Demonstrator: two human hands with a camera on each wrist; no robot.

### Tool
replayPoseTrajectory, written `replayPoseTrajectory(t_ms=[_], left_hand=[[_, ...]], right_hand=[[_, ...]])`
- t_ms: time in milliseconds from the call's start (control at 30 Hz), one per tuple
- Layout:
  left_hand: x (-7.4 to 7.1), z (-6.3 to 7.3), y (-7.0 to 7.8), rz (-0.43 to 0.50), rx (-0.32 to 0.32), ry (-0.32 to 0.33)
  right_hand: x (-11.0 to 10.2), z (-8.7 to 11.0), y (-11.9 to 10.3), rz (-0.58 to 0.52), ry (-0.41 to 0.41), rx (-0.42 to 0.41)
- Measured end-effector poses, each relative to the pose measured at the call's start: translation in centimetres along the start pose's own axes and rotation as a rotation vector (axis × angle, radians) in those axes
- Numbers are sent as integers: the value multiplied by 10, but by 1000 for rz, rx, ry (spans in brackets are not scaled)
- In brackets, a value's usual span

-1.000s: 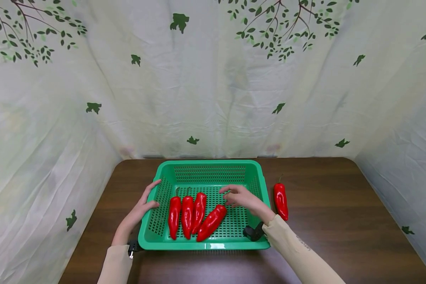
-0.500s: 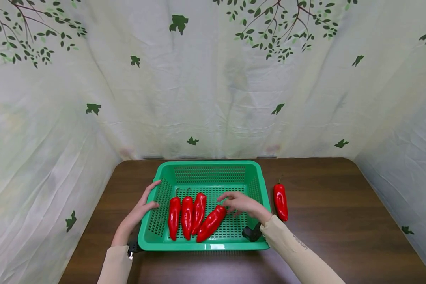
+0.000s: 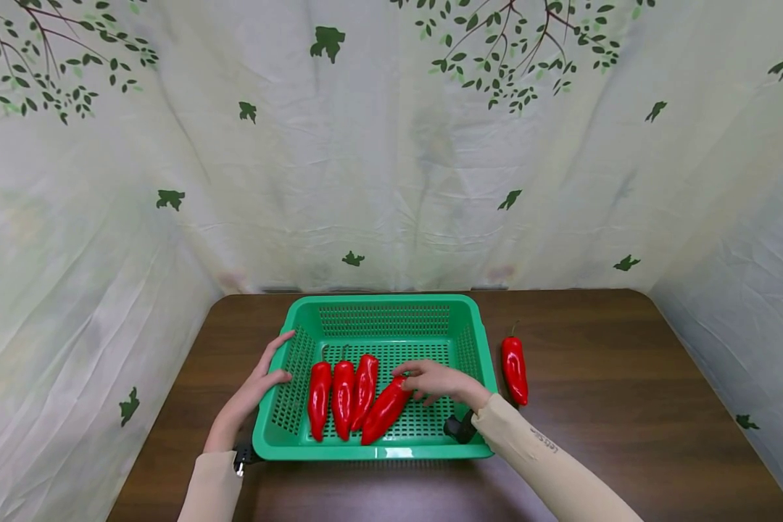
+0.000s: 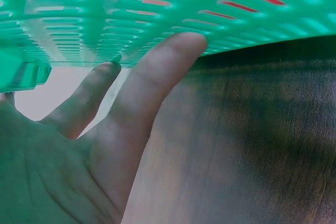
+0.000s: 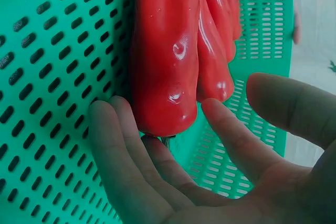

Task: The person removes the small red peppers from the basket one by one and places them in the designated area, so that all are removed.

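Note:
My left hand (image 3: 261,377) grips the left side of a green plastic basket (image 3: 391,452). Its thumb and a finger show over the rim in the head view, and other fingers lie along the slotted outer wall (image 4: 105,24) in the left wrist view. Inside the basket, a slanted red pepper (image 3: 386,412) lies beside several more red peppers (image 3: 343,399) to its left. My right hand (image 3: 437,380) is at the slanted pepper's stem end. In the right wrist view its relaxed, spread fingers surround that end of the pepper (image 5: 167,66), with the thumb standing off to one side.
Another red pepper (image 3: 514,370) lies on the brown wooden table (image 3: 600,406), just right of the basket. A black wrist device (image 3: 460,428) on my right arm hangs over the basket's front right corner. Leaf-patterned cloth (image 3: 398,181) hangs behind the table.
My right hand has moved down and to the left, onto the stem end of the slanted pepper. The left hand, the basket and the peppers have stayed in place.

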State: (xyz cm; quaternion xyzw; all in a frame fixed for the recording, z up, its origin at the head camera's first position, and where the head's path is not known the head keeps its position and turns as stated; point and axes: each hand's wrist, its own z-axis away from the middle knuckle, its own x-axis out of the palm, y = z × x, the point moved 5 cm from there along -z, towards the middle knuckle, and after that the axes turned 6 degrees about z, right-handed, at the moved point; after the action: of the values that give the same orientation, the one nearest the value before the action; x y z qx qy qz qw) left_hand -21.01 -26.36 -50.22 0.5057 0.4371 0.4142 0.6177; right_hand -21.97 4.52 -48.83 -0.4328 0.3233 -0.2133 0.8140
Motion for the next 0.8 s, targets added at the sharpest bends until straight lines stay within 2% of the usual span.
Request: replayPoseTrajectory(t_ms=[400, 600, 800], left_hand=[[0, 0, -1, 8, 8, -2], [0, 0, -1, 17, 9, -6], [1, 0, -1, 16, 10, -9]], right_hand=[[3, -2, 2, 16, -36, -14], [1, -5, 0, 47, 14, -90], [-2, -5, -1, 40, 56, -130]])
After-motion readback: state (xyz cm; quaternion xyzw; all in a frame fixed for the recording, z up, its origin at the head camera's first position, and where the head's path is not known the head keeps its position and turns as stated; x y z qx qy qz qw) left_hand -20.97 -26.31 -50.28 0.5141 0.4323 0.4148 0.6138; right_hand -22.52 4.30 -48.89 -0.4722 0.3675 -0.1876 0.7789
